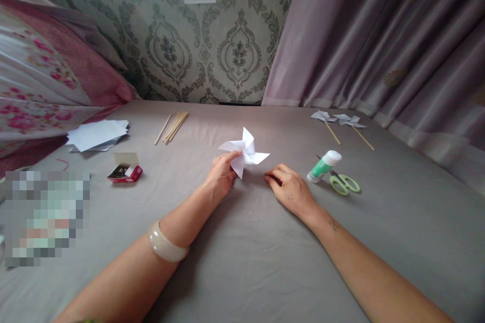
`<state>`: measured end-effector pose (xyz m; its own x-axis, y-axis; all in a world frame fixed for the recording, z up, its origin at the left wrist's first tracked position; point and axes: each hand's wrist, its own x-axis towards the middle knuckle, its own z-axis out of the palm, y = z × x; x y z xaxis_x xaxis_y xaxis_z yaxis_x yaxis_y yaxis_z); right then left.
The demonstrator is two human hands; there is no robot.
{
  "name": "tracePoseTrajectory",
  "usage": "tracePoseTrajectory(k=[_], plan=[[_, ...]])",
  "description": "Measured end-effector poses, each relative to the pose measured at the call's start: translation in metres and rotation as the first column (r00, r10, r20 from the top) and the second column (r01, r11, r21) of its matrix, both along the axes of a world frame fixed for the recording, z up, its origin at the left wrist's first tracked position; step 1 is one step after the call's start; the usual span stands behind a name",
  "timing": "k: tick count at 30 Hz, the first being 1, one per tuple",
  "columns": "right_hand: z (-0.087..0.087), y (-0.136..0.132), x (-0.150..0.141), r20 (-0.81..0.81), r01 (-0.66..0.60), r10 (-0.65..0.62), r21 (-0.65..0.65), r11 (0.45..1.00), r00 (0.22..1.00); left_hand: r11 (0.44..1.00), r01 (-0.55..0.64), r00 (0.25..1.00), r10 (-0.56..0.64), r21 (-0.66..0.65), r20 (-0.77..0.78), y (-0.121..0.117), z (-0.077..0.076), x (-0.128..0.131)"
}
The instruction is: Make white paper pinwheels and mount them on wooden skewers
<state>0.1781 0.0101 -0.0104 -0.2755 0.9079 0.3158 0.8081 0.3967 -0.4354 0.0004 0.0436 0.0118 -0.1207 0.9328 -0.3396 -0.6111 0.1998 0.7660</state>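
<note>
A white folded paper pinwheel is pinched by one side in my left hand, its blades facing up above the cloth. No stick shows on it. To its right, my right hand rests low by the surface, thumb and fingertips drawn together. Whether anything small sits between those fingertips I cannot make out. Closest to that hand on the right are a green and white glue stick, tilted, and light green scissors whose blades are partly hidden behind it.
Two pinwheels on sticks lie at the back right. Several wooden sticks and a stack of white paper lie at the back left. Nearer stands an open red box of small dark items. A pixelated patch covers something at far left.
</note>
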Motion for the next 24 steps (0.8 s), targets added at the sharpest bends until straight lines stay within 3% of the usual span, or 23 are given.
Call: tracePoseTrajectory(k=[10, 14, 19, 24], plan=[[-0.001, 0.0, 0.004, -0.064, -0.015, 0.018, 0.051, 0.999, 0.998, 0.999, 0.041, 0.999, -0.041, 0.013, 0.01, 0.0, -0.002, -0.001], [0.009, -0.004, 0.007, -0.176, 0.085, -0.074, 0.052, 0.995, 0.982, 0.997, 0.073, 0.997, -0.073, 0.027, -0.02, -0.001, -0.002, 0.0], [0.03, -0.011, 0.011, -0.403, 0.229, -0.209, 0.0, 0.974, 0.891, 0.983, 0.178, 0.982, -0.174, 0.043, -0.079, -0.008, -0.001, 0.002], [0.04, -0.018, 0.006, -0.49, 0.133, -0.092, 0.049, 0.99, 0.867, 0.947, 0.287, 0.955, -0.27, 0.147, -0.12, -0.014, -0.002, 0.007]])
